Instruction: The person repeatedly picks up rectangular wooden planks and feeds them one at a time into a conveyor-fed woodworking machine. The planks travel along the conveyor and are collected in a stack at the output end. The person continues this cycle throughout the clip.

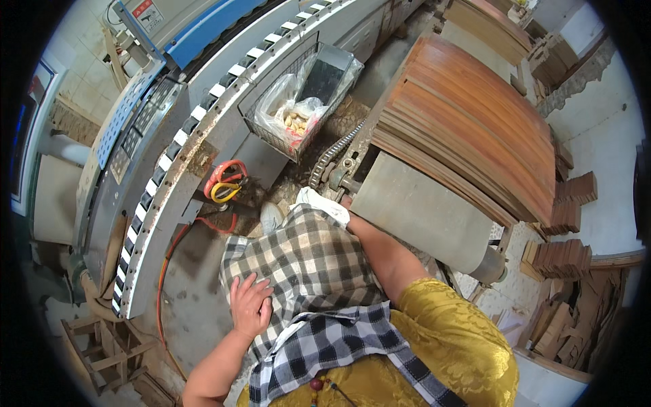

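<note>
My left hand rests palm down on the checked apron over my lap, fingers slightly apart and holding nothing. My right hand is mostly hidden beyond my knee, by a white cloth and the end of a belt roller; what its fingers do cannot be seen. Just to its right is a grey conveyor belt with stacked reddish-brown wooden boards on it. A drive chain runs close by.
At the left stands an edge machine with a roller track. A wire basket on its side holds a plastic bag and a dark tray. Red and yellow air hoses hang below. Wood strips are stacked at the right.
</note>
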A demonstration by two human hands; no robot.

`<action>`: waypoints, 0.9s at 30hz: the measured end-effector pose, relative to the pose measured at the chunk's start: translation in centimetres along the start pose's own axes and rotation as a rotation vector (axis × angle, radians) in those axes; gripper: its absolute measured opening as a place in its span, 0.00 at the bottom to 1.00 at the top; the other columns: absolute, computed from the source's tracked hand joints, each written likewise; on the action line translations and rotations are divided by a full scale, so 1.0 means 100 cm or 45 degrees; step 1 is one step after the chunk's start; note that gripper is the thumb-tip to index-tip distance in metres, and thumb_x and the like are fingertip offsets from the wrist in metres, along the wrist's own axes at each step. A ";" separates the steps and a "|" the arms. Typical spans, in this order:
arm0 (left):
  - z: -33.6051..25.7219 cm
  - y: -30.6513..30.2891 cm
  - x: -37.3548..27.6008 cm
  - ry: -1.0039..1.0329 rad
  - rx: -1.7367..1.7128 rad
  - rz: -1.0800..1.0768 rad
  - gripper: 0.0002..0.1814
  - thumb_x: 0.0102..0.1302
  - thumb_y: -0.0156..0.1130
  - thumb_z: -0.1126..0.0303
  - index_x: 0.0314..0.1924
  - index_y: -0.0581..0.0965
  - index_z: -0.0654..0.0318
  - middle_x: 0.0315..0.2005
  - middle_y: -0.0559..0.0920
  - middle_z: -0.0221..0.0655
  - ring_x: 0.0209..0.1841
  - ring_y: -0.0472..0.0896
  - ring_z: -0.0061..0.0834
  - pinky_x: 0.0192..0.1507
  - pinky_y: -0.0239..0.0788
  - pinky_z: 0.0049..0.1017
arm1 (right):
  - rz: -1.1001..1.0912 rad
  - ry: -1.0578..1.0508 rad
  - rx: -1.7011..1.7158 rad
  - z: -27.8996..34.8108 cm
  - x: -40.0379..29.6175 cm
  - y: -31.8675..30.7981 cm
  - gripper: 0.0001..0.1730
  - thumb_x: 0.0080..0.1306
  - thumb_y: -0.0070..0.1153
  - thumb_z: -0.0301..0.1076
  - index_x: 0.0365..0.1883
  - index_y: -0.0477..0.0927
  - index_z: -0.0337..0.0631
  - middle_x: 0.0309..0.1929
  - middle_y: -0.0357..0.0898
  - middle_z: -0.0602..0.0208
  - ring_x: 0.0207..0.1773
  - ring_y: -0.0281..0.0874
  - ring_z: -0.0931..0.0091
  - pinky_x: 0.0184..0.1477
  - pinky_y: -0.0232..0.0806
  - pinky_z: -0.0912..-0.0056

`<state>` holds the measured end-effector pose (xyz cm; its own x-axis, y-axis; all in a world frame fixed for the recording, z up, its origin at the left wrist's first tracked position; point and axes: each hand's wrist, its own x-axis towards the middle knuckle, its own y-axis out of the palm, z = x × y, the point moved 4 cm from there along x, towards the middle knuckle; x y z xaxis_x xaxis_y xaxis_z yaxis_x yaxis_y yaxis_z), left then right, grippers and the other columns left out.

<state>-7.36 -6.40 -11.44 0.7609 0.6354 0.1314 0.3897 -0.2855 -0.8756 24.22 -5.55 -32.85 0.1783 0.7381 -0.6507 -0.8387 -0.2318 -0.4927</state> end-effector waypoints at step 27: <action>-0.017 -0.002 0.040 -0.117 -0.207 -0.094 0.12 0.60 0.55 0.71 0.45 0.76 0.62 0.44 0.79 0.38 0.51 0.74 0.40 0.63 0.54 0.41 | -0.209 -0.443 0.717 -0.016 -0.210 -0.041 0.22 0.70 0.46 0.38 0.58 0.70 0.35 0.55 0.75 0.62 0.57 0.70 0.73 0.59 0.62 0.73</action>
<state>-3.57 -5.03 -9.91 0.6795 0.7196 0.1429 0.5268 -0.3430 -0.7777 24.71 -21.09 -18.14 0.2292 0.9181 -0.3234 -0.9716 0.1960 -0.1323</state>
